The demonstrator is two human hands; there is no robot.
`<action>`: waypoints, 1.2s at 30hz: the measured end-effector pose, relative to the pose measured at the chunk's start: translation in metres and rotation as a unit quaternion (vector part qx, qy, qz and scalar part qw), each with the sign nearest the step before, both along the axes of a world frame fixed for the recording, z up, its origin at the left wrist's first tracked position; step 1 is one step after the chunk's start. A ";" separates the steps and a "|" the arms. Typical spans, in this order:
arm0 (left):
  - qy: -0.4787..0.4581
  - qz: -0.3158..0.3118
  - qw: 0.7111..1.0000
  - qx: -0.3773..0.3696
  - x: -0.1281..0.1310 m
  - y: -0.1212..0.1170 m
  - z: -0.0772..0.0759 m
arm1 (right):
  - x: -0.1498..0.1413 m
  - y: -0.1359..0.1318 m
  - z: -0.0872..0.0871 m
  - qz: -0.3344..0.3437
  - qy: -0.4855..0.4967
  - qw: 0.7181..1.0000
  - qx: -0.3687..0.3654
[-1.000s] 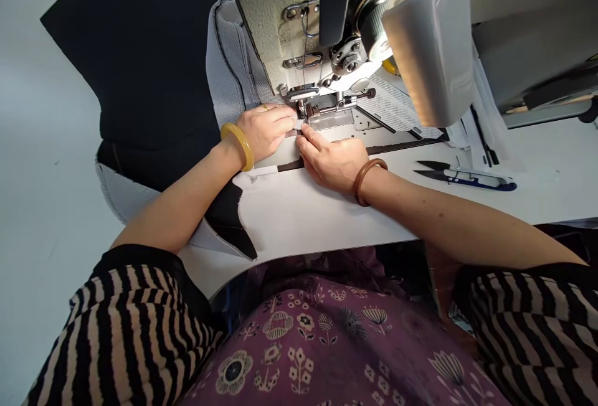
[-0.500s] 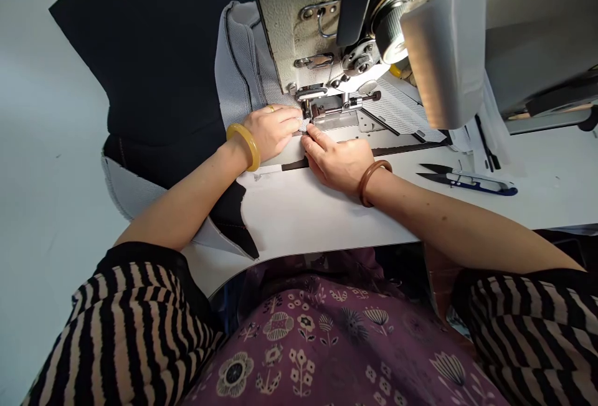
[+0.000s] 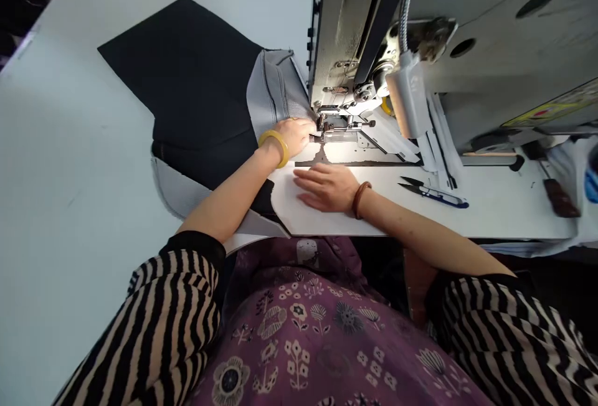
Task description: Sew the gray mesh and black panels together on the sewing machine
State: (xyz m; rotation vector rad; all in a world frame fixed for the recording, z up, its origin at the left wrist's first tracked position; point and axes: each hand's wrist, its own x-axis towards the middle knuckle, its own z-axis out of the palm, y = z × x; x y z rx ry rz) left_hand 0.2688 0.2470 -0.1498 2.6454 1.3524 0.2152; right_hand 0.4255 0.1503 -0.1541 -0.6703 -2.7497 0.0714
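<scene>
My left hand (image 3: pixel 294 134) rests on the grey mesh fabric (image 3: pixel 264 91) close beside the presser foot (image 3: pixel 321 123) of a sewing machine (image 3: pixel 343 38). Its fingers are pressed together on the fabric edge, and the thumb is mostly hidden. The grey fabric is joined to a large black fabric piece (image 3: pixel 200 76) spread out to the left. Nearer the table's front edge, my right hand (image 3: pixel 327 187) lies slightly blurred over the white tabletop (image 3: pixel 327 224), fingers stretched and apart, holding nothing.
Thread snips (image 3: pixel 434 194) lie to the right of my right hand. White strips with dark edges (image 3: pixel 392 135) are behind the machine's needle area. A lamp (image 3: pixel 406 104) on a bendable neck hangs over them. Farther right is a dark-handled tool (image 3: pixel 560 197).
My right hand has left the fabric at the presser foot and drawn back toward the front edge, its fingers spreading. My left hand stays by the foot. The view has shifted and widened.
</scene>
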 end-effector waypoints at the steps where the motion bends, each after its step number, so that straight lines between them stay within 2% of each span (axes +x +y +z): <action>1: -0.001 0.012 1.000 0.000 0.003 -0.003 0.001 | -0.005 -0.009 0.001 0.028 0.004 1.000 -0.003; 5: -0.014 0.110 0.994 -0.023 0.004 -0.019 0.004 | -0.018 -0.052 0.011 0.082 -0.034 0.995 -0.040; 10: -0.020 0.212 0.977 -0.016 -0.007 -0.054 0.004 | -0.022 -0.100 0.019 0.083 0.022 0.991 -0.100; 12: -0.024 0.242 0.970 -0.016 -0.011 -0.071 0.006 | -0.025 -0.113 0.019 0.078 0.000 0.992 -0.102; 14: -0.028 0.221 0.975 -0.023 -0.021 -0.087 0.013 | -0.024 -0.121 0.019 0.046 -0.075 0.992 -0.095; 16: -0.010 0.148 0.989 -0.021 -0.042 -0.103 0.026 | -0.014 -0.125 0.018 -0.012 -0.129 0.987 -0.094; 18: 0.048 0.076 0.996 -0.024 -0.073 -0.114 0.043 | 0.002 -0.131 0.017 -0.054 -0.125 0.986 -0.093; 20: 0.129 0.044 0.989 -0.061 -0.108 -0.120 0.058 | 0.017 -0.140 0.014 -0.054 -0.086 0.992 -0.075; 22: 0.199 0.028 0.975 -0.093 -0.138 -0.119 0.066 | 0.019 -0.153 0.006 -0.025 -0.051 0.997 -0.046; 24: 0.221 0.024 0.970 -0.103 -0.156 -0.115 0.066 | 0.007 -0.162 -0.007 0.000 -0.036 0.999 -0.021; 27: 0.188 0.042 0.977 -0.090 -0.162 -0.104 0.059 | -0.018 -0.163 -0.027 0.000 -0.015 1.000 0.002; 29: 0.177 0.046 0.980 -0.072 -0.159 -0.097 0.056 | -0.023 -0.155 -0.030 -0.007 0.029 0.999 0.028; 31: 0.181 0.049 0.981 -0.055 -0.155 -0.088 0.056 | -0.010 -0.145 -0.023 -0.018 0.080 0.995 0.052; 33: 0.179 0.062 0.981 -0.043 -0.152 -0.072 0.060 | 0.016 -0.137 -0.011 -0.052 0.116 0.991 0.047; 36: 0.170 0.092 0.981 -0.028 -0.151 -0.030 0.064 | 0.059 -0.133 0.002 -0.138 0.114 0.984 0.001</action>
